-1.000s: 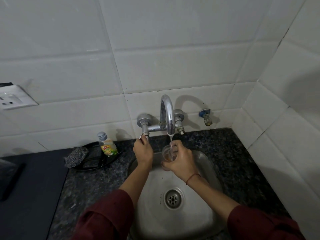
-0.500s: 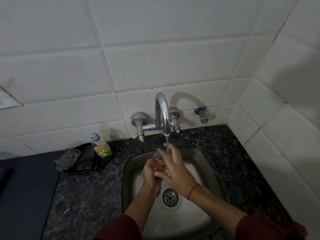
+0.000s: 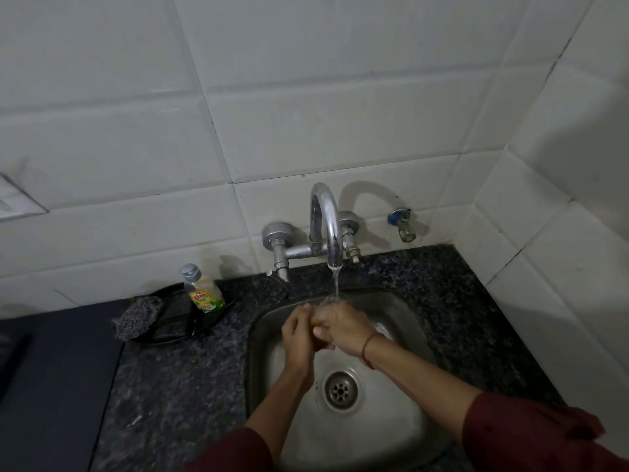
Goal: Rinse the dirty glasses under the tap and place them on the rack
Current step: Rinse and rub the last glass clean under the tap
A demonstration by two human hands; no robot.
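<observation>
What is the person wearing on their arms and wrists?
Dark red cloth: the left sleeve and the right sleeve both end short of the wrists, leaving the forearms bare. A thin reddish thread band circles the right wrist. No watch shows.

The left sleeve (image 3: 235, 451) of dark maroon cloth comes in at the bottom centre of the frame and ends near the elbow in a soft, rounded edge. The right sleeve (image 3: 531, 434), of the same maroon cloth, fills the lower right corner. It is bunched into loose folds and creases, and its edge also stops near the elbow. Beyond both sleeves the forearms (image 3: 418, 373) are uncovered. A thin reddish-brown thread band (image 3: 367, 349), a single narrow strand, lies close round the right wrist. The left hand (image 3: 296, 335) and right hand (image 3: 343, 327) are bare.
</observation>
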